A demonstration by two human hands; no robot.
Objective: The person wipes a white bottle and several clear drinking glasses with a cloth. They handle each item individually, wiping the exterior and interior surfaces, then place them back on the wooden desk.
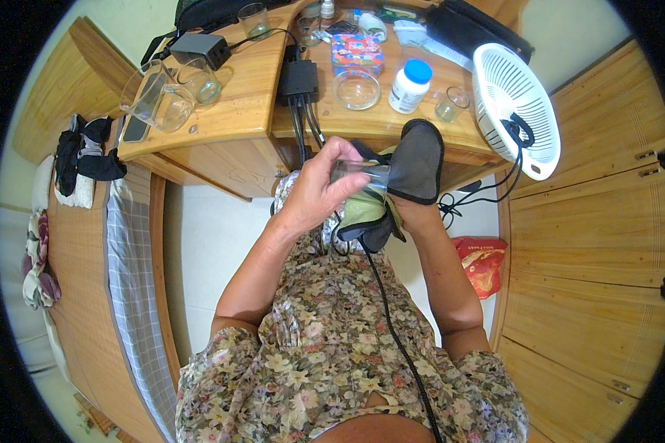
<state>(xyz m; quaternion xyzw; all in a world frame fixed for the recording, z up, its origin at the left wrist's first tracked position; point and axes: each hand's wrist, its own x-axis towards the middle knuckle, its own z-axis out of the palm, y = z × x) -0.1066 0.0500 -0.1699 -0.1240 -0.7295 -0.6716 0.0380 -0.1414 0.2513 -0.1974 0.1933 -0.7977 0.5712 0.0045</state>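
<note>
My left hand is closed around a clear drinking glass, held sideways in front of my body with the thumb across it. My right hand shows only near the wrist. A dark grey, black-edged mitt-like cloth covers its fingers, so their grip is hidden. A green and grey piece of cloth hangs below the glass, between my hands. Whether it belongs to the grey piece I cannot tell.
Ahead, the wooden desk carries a glass pitcher, glass cups, a glass bowl, a blue-lidded white bottle, a small glass and a white basket. Cables hang down. A red bag lies right.
</note>
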